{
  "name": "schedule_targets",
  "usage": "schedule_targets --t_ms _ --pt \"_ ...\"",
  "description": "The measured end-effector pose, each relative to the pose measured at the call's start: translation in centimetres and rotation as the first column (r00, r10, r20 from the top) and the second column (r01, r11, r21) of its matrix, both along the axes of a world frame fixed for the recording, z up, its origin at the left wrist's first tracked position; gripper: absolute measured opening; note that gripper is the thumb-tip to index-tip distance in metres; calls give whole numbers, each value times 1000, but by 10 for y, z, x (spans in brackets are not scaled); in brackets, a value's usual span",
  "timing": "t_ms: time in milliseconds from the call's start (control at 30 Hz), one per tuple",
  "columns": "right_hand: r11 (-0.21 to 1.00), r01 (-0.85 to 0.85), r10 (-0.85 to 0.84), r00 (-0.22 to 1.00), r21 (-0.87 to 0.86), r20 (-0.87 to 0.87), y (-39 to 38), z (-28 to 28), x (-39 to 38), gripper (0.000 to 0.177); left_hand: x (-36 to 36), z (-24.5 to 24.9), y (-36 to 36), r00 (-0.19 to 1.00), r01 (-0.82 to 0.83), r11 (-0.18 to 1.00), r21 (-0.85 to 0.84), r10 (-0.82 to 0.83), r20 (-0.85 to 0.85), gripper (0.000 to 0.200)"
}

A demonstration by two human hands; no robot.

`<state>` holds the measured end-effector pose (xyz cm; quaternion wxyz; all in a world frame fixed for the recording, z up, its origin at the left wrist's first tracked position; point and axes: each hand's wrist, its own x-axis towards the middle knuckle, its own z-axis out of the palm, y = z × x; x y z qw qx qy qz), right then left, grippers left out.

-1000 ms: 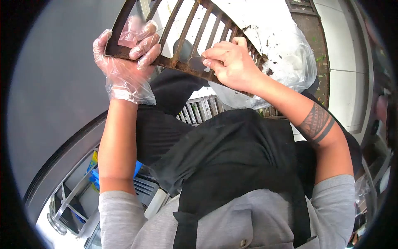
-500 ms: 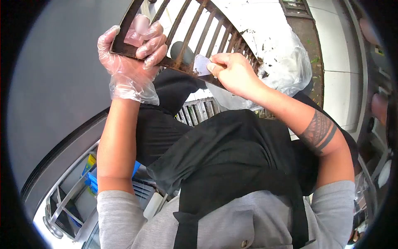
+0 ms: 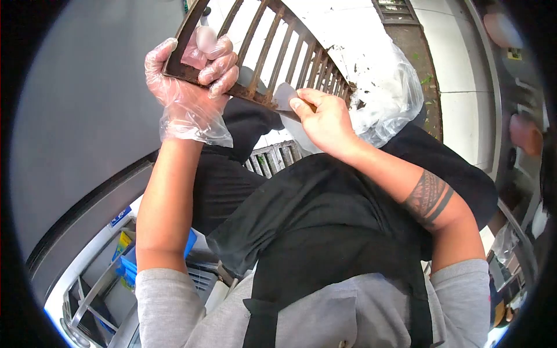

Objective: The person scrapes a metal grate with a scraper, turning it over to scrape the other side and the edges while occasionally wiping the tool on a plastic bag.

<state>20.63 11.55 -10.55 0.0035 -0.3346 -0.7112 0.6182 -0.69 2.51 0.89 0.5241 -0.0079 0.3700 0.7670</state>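
Observation:
A rusty, brown-stained metal drain grate (image 3: 281, 58) with parallel bars is held up at a tilt in front of me. My left hand (image 3: 194, 87), in a clear plastic glove, is wrapped around its near left corner. My right hand (image 3: 328, 119), bare, pinches a small pale scraper (image 3: 283, 95) between thumb and fingers. The scraper's edge touches the grate's near side rail, where brown grime shows. The grate's far right end reaches down near a plastic bag.
A clear plastic bag (image 3: 400, 87) lies on the white tiles to the right, with dark debris beside it. A slotted drain cover (image 3: 272, 159) is in the floor below. A grey panel (image 3: 98, 87) stands at left; blue items (image 3: 129, 267) sit low left.
The grate and both hands have shifted slightly in view. My right hand with the scraper is a little lower, still at the grate's near rail. My left grip is unchanged.

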Motion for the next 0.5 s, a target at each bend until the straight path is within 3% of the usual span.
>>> schedule_targets --t_ms 67,267,333,467,500 --pt "998 -12 14 999 -67 40 -3 2 1 37 2 1 0 1000 11 1000 1 -11 2 41" --pt "987 154 -153 988 34 -35 -26 -10 6 28 5 4 1 1000 27 1000 -6 -27 14 46" --pt "967 154 -163 986 -202 -28 -23 -12 10 27 5 4 0 999 34 999 10 -34 21 46" --pt "975 181 -198 971 -129 -132 -23 -28 15 26 4 1 -2 1000 22 999 26 -22 8 45" --pt "986 165 -156 960 18 -231 -19 -29 13 25 3 0 -3 1000 23 999 26 -23 5 45"
